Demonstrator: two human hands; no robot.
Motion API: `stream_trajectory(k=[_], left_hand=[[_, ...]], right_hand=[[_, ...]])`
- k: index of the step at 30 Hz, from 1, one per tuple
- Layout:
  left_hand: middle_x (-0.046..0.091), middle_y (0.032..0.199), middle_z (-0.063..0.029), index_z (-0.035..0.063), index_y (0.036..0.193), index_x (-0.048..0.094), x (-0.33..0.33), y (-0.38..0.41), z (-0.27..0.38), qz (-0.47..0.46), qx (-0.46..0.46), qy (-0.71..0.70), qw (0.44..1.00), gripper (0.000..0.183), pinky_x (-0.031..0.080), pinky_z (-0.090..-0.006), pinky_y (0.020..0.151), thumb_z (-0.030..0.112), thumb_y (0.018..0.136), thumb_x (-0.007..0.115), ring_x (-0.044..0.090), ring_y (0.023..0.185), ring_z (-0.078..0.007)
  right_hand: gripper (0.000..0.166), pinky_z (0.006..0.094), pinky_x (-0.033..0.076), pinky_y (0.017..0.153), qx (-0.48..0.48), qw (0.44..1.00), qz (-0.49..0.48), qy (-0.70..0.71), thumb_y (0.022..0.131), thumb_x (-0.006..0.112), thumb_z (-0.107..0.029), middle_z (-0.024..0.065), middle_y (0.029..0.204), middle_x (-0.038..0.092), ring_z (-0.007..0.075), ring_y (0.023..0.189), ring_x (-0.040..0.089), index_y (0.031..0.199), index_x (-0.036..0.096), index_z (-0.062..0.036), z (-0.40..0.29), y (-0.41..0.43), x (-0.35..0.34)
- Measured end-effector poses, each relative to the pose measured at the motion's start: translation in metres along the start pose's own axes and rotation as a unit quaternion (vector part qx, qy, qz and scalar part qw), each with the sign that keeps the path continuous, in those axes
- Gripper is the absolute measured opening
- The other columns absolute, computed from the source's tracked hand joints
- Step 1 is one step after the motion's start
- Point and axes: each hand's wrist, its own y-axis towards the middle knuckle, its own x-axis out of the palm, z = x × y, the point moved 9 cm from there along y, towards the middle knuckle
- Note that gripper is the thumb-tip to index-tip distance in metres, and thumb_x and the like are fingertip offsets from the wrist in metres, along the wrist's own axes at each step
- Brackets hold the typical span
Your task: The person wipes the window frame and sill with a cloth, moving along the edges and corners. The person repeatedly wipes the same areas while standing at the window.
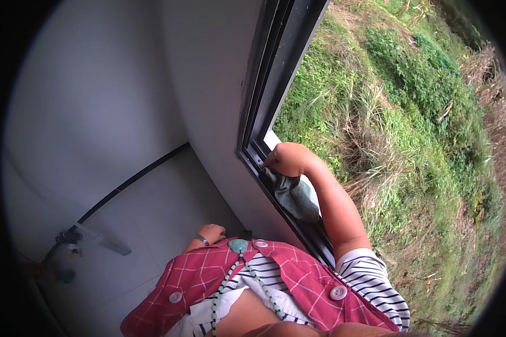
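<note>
My right hand (287, 159) grips a grey-green cloth (293, 196) at the lower corner of the dark window frame (253, 158). The cloth hangs in folds along the bottom track of the frame, below my fingers. Low in the middle, my left hand (212, 233) is beside my body with its fingers curled, partly hidden by the red checked garment (219, 269); whether it holds anything does not show. A bracelet is on the left wrist. A beaded necklace with a green pendant (238, 245) hangs at my chest.
A pale wall (211, 84) adjoins the window frame. Outside lies a slope with grass and shrubs (375, 126). To the left, a dark skirting strip (139, 179) runs between wall and tiled floor (152, 236), and several blurred small objects (69, 242) are by it.
</note>
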Motion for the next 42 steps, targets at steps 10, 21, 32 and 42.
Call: stream_trajectory(k=[10,21,32,42], left_hand=[[0.07,0.095,-0.0168,0.0112,0.093,0.072,0.062,-0.013,-0.035,-0.049,-0.021,-0.011,0.999,0.02,0.052,-0.0476,0.082,0.028,0.085,0.064,0.066,0.095,-0.0366],[0.07,0.098,-0.0146,0.0126,0.097,0.071,0.013,-0.011,-0.002,-0.019,-0.01,0.014,1.0,0.021,0.052,-0.0451,0.082,0.029,0.085,0.065,0.066,0.096,-0.0344],[0.071,0.089,-0.0137,0.0036,0.096,0.071,-0.084,-0.029,0.063,0.118,0.093,-0.197,0.969,0.019,0.054,-0.0355,0.072,0.015,0.084,0.063,0.068,0.08,-0.0274],[0.067,0.071,-0.0042,0.0005,0.101,0.071,-0.262,-0.022,0.164,0.359,0.197,-0.271,0.871,0.016,0.05,-0.0255,0.055,0.005,0.088,0.063,0.063,0.066,-0.0092]], right_hand=[[0.028,0.0443,0.055,0.068,0.06,0.978,0.184,-0.084,0.083,0.056,-0.017,0.0138,0.075,0.067,0.0322,0.08,0.068,0.103,0.073,-0.0225,-0.025,0.03,0.004],[0.026,0.0367,0.054,0.078,-0.001,0.997,-0.06,0.041,0.08,0.063,-0.022,0.0083,0.095,0.073,0.0287,0.087,0.068,0.103,0.076,-0.0211,-0.004,-0.063,0.007],[0.017,0.0227,0.05,0.071,0.15,0.842,0.318,0.409,0.088,0.065,-0.003,-0.0007,0.085,0.068,0.0052,0.078,0.059,0.103,0.069,0.0018,0.121,-0.272,-0.04],[0.016,0.0257,0.048,0.063,0.232,0.826,0.437,0.271,0.088,0.064,-0.005,0.0037,0.073,0.067,0.0073,0.067,0.059,0.101,0.069,0.0014,0.135,-0.331,-0.009]])
